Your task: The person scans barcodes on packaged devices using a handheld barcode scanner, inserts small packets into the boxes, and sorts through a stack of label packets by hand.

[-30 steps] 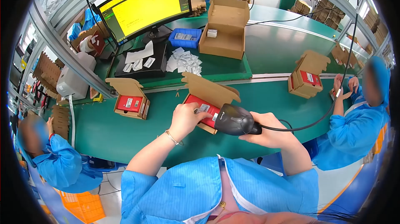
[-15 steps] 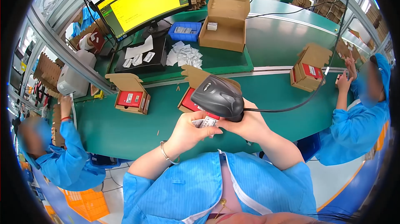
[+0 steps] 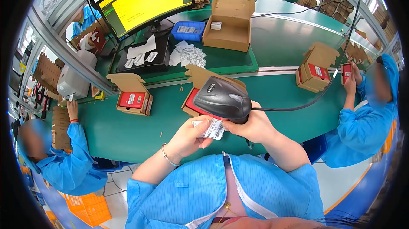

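Note:
My right hand (image 3: 257, 126) is wrapped round the handle of a black corded barcode scanner (image 3: 222, 99), its head pointing left over the bench. Between the thumb and fingers of my left hand (image 3: 188, 136) are a few small white printed labels (image 3: 214, 130), fanned a little, with a barcode on the front one. My right thumb and fingertips come close to the labels' right edge; whether they touch is unclear. Just behind the scanner stands an open cardboard box (image 3: 200, 72) with something red inside, partly hidden by the scanner.
On the green bench (image 3: 272, 97), open boxes with red packs stand at left (image 3: 132, 100) and right (image 3: 316, 70). Behind are a pile of labels (image 3: 189, 54), a blue tray (image 3: 188, 36), a larger carton (image 3: 228, 33) and a monitor (image 3: 147, 1). Co-workers in blue sit on both sides.
The labels in my left hand now show more of their printed faces. The right-hand co-worker now holds up a red box; the left-hand one has lowered a hand.

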### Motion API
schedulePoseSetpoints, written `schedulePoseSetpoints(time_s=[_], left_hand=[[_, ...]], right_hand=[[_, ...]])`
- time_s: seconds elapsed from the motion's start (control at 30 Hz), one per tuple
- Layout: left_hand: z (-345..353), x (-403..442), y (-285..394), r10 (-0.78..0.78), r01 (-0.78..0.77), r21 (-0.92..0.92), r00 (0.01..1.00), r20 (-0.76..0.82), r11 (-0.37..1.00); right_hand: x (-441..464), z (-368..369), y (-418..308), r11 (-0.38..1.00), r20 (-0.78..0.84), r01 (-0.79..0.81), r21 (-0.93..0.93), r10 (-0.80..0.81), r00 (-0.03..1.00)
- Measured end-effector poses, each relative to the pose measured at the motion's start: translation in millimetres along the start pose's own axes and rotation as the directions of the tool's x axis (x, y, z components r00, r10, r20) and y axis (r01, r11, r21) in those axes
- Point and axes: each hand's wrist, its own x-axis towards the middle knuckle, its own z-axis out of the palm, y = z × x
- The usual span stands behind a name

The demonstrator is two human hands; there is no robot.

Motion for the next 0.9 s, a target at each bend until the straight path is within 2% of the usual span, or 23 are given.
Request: schedulePoseSetpoints(time_s=[0.07, 0.13, 0.2, 0.37, 0.43, 0.47, 0.57, 0.6, 0.67, 0.73, 0.8, 0.83, 0.87, 0.9], left_hand=[[-0.9, 1.3, -0.3, -0.014, 0.014, -0.039, 1.000, 0.011, 0.999], [0.0, 0.9, -1.6, -0.028, 0.029, -0.078, 0.999, 0.020, 0.997], [2.8, -0.4, -4.2, 0.054, -0.051, -0.041, 0.996, 0.069, 0.998], [-1.9, -2.5, -7.2, 0.039, -0.036, -0.037, 0.996, 0.082, 0.999], [-2.0, -7.0, -1.2, 0.028, -0.032, 0.134, 0.999, 0.038, 0.990], [-3.7, -9.2, 1.6, -0.011, 0.010, 0.161, 1.000, 0.010, 0.987], [7.2, -11.2, 6.2, 0.043, -0.037, 0.046, 0.989, -0.140, 0.998], [4.1, -10.0, 2.3, 0.040, -0.033, 0.048, 0.989, -0.141, 0.998], [-5.0, -6.1, -6.4, 0.060, -0.076, -0.104, 0.987, -0.151, 0.992], [1.1, -6.3, -5.7, 0.070, -0.078, -0.037, 0.982, -0.178, 0.996], [0.1, -5.4, -4.3, -0.001, 0.041, 0.163, 0.971, -0.239, 0.986], [7.4, -3.2, -2.7, 0.054, 0.031, 0.246, 0.941, -0.333, 0.969], [4.9, -2.5, -2.2, 0.060, 0.027, 0.247, 0.940, -0.336, 0.969], [-0.1, -1.7, -1.9, 0.147, -0.007, 0.349, 0.915, -0.377, 0.937]], right_hand=[[0.2, 0.1, 2.0, 0.997, 0.010, 0.064, -0.038, -0.064, 0.998], [-0.1, 0.9, -1.8, 0.995, 0.058, -0.086, 0.046, 0.083, 0.995], [1.8, 2.3, -3.0, 0.997, 0.051, -0.077, 0.023, 0.076, 0.996], [4.2, 4.6, -5.5, 0.999, 0.050, -0.042, -0.018, 0.043, 0.998], [4.0, -2.0, -3.9, 0.995, 0.025, -0.047, -0.088, 0.050, 0.998], [3.6, -2.9, -3.0, 0.996, -0.022, 0.010, -0.092, -0.012, 1.000], [4.2, -8.4, -6.9, 0.996, -0.025, -0.048, -0.074, 0.047, 0.999], [4.1, -8.3, -7.8, 0.996, -0.028, -0.050, -0.070, 0.048, 0.998], [4.5, -6.8, -8.8, 0.984, 0.011, -0.030, -0.178, 0.033, 0.999], [4.9, -3.0, -3.7, 0.979, 0.024, -0.001, -0.204, 0.007, 1.000], [4.4, -2.2, 0.4, 0.965, 0.046, 0.036, -0.259, -0.025, 0.999], [2.2, -3.5, -5.0, 0.965, 0.050, 0.038, -0.259, -0.026, 0.998], [-1.3, -5.2, -15.0, 0.956, 0.039, 0.016, -0.293, -0.005, 0.999], [-4.5, -7.5, -20.0, 0.946, 0.028, -0.003, -0.324, 0.013, 1.000]])
